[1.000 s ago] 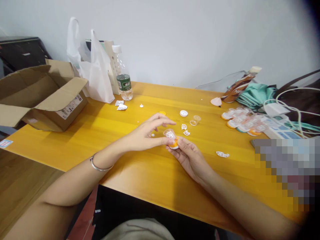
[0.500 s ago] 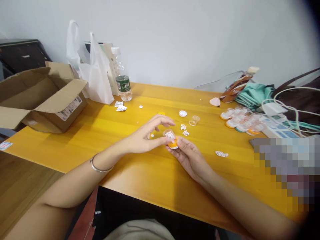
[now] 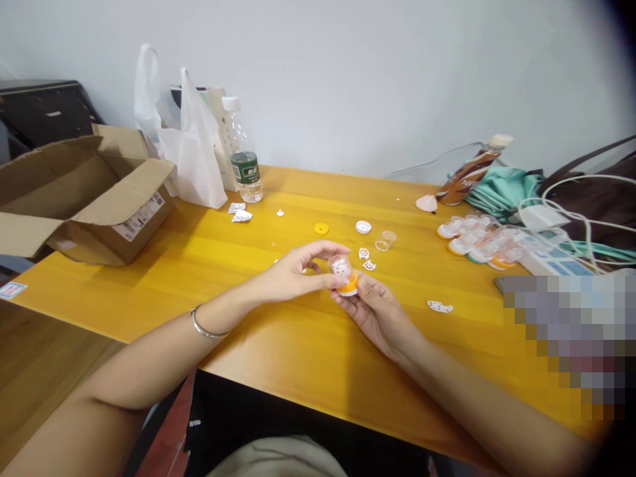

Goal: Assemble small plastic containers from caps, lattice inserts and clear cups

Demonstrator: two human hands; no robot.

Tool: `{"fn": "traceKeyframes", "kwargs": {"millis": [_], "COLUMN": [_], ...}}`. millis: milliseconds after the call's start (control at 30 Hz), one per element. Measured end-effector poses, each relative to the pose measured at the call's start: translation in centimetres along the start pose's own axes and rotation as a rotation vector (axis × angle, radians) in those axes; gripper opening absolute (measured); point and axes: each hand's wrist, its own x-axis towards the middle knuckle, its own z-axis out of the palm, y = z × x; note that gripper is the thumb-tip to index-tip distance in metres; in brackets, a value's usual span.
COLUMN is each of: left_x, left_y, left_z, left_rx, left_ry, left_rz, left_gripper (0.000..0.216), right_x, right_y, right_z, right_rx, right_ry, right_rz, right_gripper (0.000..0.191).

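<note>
Between my two hands, above the table, is a small clear-domed capsule (image 3: pixel 340 266) with an orange and white base and white parts inside. My left hand (image 3: pixel 314 268) wraps its left side, thumb at the base and fingers behind the dome. The fingers of my right hand (image 3: pixel 376 306) grip the base from the right and below. Beyond the hands lie two white wheel-like pieces (image 3: pixel 366 258), a clear cup (image 3: pixel 386 240), a white disc (image 3: pixel 363 227) and a yellow disc (image 3: pixel 320 228). A flat white perforated piece (image 3: pixel 440 307) rests to the right.
An open cardboard box (image 3: pixel 124 205), a white plastic bag (image 3: pixel 191 159) and a water bottle (image 3: pixel 246 169) stand at the left. Several similar domed capsules (image 3: pixel 477 240) sit at the right, near a brown drink bottle (image 3: pixel 470 173), a teal cloth item (image 3: pixel 504 189) and white cables (image 3: pixel 571 182).
The fingers of my left hand have come down around the clear dome and closed on it. The capsule has shifted slightly right, and the yellow disc is now in full view.
</note>
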Motion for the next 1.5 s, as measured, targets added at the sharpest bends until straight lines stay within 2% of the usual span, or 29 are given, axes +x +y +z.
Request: {"fn": "traceKeyframes", "kwargs": {"millis": [100, 200, 367, 567, 767, 933, 1267, 1433, 1500], "left_x": [0.1, 0.1, 0.0, 0.1, 0.2, 0.1, -0.2, -0.1, 0.0], "left_y": [-0.1, -0.1, -0.4, -1.3, -1.3, -1.4, -1.3, -1.4, -1.4], "left_z": [0.3, 0.8, 1.6, 1.7, 1.7, 1.9, 2.1, 2.3, 2.6], "left_rx": [-0.026, 0.007, 0.022, -0.057, -0.231, -0.206, -0.135, -0.121, -0.14], "left_ry": [-0.024, 0.049, 0.159, 0.103, 0.007, 0.019, 0.014, 0.11, 0.158], "left_rz": [-0.033, -0.018, -0.026, -0.016, -0.055, -0.039, -0.022, -0.007, 0.005], "left_gripper": [0.029, 0.022, 0.022, 0.027, 0.025, 0.027, 0.027, 0.024, 0.023], "right_x": [0.0, 0.0, 0.0, 0.0, 0.0, -0.1, -0.2, 0.1, 0.1], "right_y": [0.0, 0.1, 0.3, 0.5, 0.3, 0.0, -0.3, 0.0, 0.2], "right_z": [0.0, 0.1, 0.2, -0.1, -0.3, 0.0, 0.5, 0.5, 0.3], "right_rx": [0.024, 0.027, 0.008, 0.023, 0.064, 0.17, 0.222, 0.17, 0.113], "right_ry": [0.022, 0.037, 0.092, 0.101, 0.017, 0.022, -0.128, 0.017, 0.031], "right_rz": [-0.016, -0.065, -0.097, -0.083, 0.017, 0.097, 0.181, 0.105, 0.066], "right_gripper": [0.029, 0.026, 0.027, 0.026, 0.025, 0.019, 0.02, 0.024, 0.029]}}
